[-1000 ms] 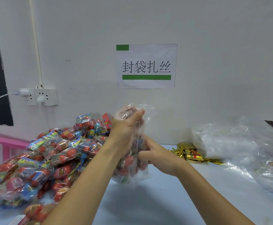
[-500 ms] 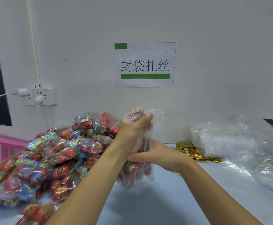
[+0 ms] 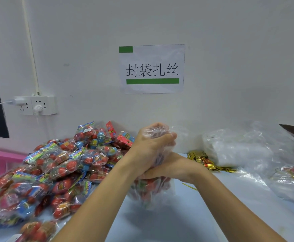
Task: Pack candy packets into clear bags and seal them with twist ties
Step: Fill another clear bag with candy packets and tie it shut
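White wall with a printed sign (image 3: 151, 69) backed the pale blue table (image 3: 160, 224). At centre, the left hand (image 3: 148, 145) gripped the gathered neck of a clear bag (image 3: 151, 191) filled with candy, fingers curled tight round the plastic; the right hand (image 3: 174, 167) held the bag just below, fingers wrapped on it. Loose candy packets (image 3: 55, 168) lay piled at left. Judging by this, filling was done and the neck was being closed; next came a gold twist tie (image 3: 203, 159) from the heap at right, which would need one hand freed.
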Available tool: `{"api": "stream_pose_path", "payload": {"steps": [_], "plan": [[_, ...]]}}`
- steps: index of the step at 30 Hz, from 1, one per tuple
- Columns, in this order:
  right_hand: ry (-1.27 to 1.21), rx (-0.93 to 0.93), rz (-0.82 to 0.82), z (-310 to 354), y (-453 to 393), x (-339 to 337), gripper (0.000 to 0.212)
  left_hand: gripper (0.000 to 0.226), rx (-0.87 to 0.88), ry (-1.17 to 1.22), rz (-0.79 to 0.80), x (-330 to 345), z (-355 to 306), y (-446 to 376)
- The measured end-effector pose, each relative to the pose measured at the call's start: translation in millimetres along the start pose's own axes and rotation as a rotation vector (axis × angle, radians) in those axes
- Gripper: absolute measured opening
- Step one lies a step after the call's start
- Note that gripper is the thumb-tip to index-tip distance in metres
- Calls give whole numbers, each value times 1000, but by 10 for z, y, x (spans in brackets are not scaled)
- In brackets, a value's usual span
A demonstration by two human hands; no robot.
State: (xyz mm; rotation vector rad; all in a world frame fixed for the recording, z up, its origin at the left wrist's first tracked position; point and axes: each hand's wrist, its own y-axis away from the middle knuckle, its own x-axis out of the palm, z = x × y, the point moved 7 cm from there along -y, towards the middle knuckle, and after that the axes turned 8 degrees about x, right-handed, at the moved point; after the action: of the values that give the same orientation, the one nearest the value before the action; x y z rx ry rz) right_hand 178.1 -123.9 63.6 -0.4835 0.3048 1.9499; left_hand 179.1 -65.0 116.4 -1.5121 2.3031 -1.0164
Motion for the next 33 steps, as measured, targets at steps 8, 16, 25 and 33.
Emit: {"api": "stream_pose_path", "payload": {"steps": [8, 16, 25, 33], "plan": [[79, 49, -59, -32, 25, -67, 28, 17, -57, 87, -1, 15, 48, 38], [-98, 109, -153, -168, 75, -333, 21, 49, -26, -42, -23, -184, -55, -64], [-199, 137, -275, -219, 127, -654, 28, 100, -345, -773, 287, -338, 277, 117], [-189, 86, -381, -158, 22, -510, 17, 61, -172, -1030, 254, -124, 425, 135]]}}
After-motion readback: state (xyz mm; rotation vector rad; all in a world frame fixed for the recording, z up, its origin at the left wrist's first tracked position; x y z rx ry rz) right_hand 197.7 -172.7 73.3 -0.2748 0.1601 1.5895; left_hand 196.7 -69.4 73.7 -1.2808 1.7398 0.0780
